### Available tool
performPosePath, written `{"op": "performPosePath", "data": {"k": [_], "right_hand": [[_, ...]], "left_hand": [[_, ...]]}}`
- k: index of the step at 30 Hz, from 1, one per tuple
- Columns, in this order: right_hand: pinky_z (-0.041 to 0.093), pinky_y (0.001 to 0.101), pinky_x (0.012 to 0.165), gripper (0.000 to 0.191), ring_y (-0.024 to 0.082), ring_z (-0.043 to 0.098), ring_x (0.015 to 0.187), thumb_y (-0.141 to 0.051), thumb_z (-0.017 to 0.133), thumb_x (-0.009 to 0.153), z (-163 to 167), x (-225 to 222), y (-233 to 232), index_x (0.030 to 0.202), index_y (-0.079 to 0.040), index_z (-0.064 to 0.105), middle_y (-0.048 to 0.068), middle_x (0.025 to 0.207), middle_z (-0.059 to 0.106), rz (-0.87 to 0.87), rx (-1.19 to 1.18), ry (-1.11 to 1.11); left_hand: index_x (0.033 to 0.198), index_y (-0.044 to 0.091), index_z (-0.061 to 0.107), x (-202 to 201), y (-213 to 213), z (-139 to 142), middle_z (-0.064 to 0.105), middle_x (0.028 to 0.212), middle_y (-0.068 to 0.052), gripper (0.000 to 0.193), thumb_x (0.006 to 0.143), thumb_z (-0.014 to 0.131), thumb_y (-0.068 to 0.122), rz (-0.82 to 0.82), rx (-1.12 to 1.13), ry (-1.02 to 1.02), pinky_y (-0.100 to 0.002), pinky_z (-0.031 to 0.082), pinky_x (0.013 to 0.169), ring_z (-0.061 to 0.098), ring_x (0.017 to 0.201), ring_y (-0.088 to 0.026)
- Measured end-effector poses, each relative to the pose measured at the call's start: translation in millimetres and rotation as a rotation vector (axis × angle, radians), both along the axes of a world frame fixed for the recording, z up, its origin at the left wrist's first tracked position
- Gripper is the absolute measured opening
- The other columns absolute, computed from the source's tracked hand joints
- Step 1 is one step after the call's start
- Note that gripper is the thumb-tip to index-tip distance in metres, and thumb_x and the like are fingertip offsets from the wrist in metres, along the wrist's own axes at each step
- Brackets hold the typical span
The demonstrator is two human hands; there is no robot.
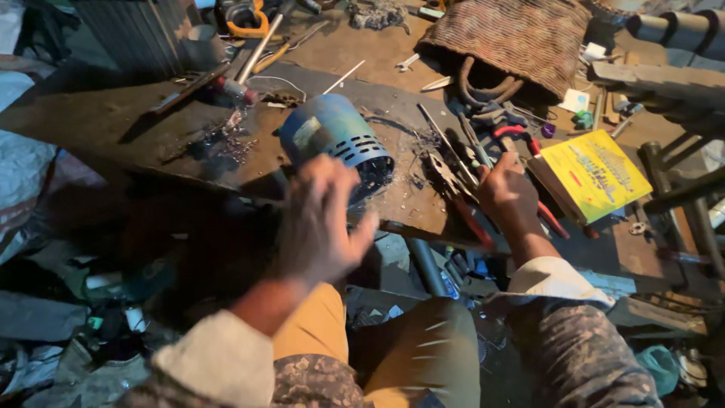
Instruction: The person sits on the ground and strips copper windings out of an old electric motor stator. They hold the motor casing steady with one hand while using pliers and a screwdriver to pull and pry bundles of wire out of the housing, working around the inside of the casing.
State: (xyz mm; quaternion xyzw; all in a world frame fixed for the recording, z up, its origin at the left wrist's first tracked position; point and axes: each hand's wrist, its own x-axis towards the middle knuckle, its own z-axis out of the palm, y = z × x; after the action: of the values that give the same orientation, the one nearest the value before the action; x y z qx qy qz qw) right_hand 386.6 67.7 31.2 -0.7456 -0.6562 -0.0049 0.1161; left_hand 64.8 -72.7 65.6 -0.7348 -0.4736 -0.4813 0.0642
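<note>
A blue metal cylinder with slotted vents (336, 136) lies on its side on the workbench (151, 125). My left hand (321, 219) hovers blurred just in front of it, fingers loosely apart, holding nothing I can see. My right hand (510, 195) rests on the bench among hand tools, its fingers over red-handled pliers (464, 200); whether it grips them I cannot tell. More red-handled pliers (521, 140) lie just beyond that hand.
A yellow booklet (596, 174) lies at the right. A woven basket (513, 38) sits at the back. Screwdrivers, rods and metal scraps litter the bench. A metal frame (680, 196) stands at far right. Clutter covers the floor at the left.
</note>
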Motion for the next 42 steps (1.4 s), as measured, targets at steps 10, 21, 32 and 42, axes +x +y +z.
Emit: {"op": "performPosePath", "data": {"k": [10,21,32,42], "right_hand": [[0.059,0.0347,0.08,0.054,0.023,0.072,0.088,-0.015,0.078,0.087,-25,-111,-87,0.137,-0.007,0.059,0.016,0.1,0.074,0.519,-0.021,0.8],[0.052,0.0334,0.069,0.082,0.018,0.065,0.084,-0.014,0.079,0.089,-48,-181,-77,0.157,-0.005,0.033,0.01,0.1,0.066,0.424,-0.043,1.209],[0.038,0.0222,0.045,0.07,0.007,0.051,0.055,-0.003,0.063,0.086,-43,-193,-78,0.153,0.001,0.046,-0.002,0.069,0.055,0.306,-0.42,1.691],[0.054,0.0465,0.076,0.034,0.036,0.07,0.092,-0.035,0.071,0.092,1,-17,-50,0.109,-0.005,0.069,0.018,0.099,0.072,0.149,0.143,0.092]], "left_hand": [[0.099,0.007,0.067,12,169,1,0.063,0.111,-0.022,0.044,0.082,0.072,0.047,0.19,-0.209,0.071,-0.068,0.024,0.105,0.054,0.117,-0.041],[0.091,0.007,0.072,13,174,-15,0.066,0.112,-0.015,0.038,0.083,0.068,0.044,0.201,-0.283,0.053,-0.068,0.022,0.111,0.053,0.121,-0.036],[0.09,0.008,0.073,9,174,-18,0.065,0.108,-0.014,0.033,0.084,0.067,0.04,0.178,-0.251,0.065,-0.057,0.027,0.106,0.054,0.117,-0.033],[0.112,0.004,0.061,-1,88,17,0.06,0.117,-0.016,0.021,0.094,0.067,0.014,-0.086,0.031,-0.215,-0.046,0.042,0.104,0.058,0.115,-0.037]]}}
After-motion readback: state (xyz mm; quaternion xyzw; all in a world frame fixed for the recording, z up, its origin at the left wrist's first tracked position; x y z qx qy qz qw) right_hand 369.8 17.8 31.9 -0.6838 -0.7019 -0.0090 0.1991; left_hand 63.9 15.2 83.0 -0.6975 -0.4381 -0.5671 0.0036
